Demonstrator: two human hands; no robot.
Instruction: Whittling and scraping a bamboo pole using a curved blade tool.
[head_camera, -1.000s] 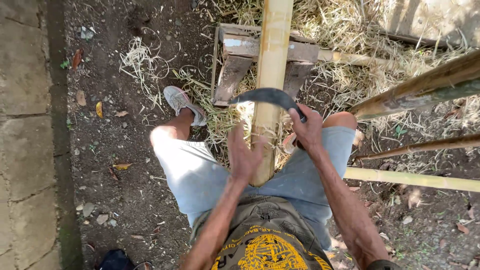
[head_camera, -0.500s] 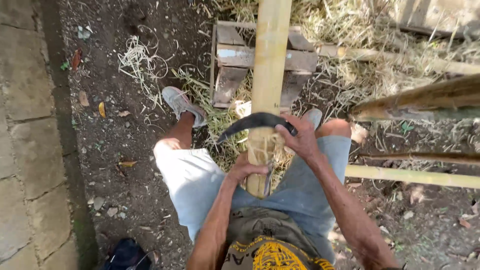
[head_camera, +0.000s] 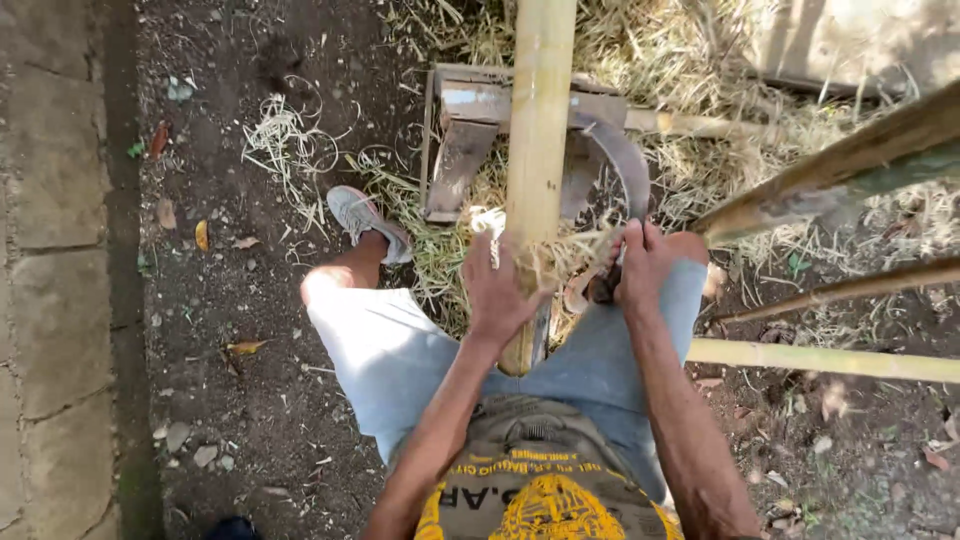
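Left hand wraps the bamboo pole. Right hand grips the curved knife, which has swung from across the pole to three o'clock, peeling strips.

Outdoor bamboo-working yard: dirt ground, shavings, bamboo poles.

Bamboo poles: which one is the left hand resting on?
The upright pale pole running between the knees; the left hand lies on its lower part. The other poles lie slanted off to the right, beyond the right hand, untouched.
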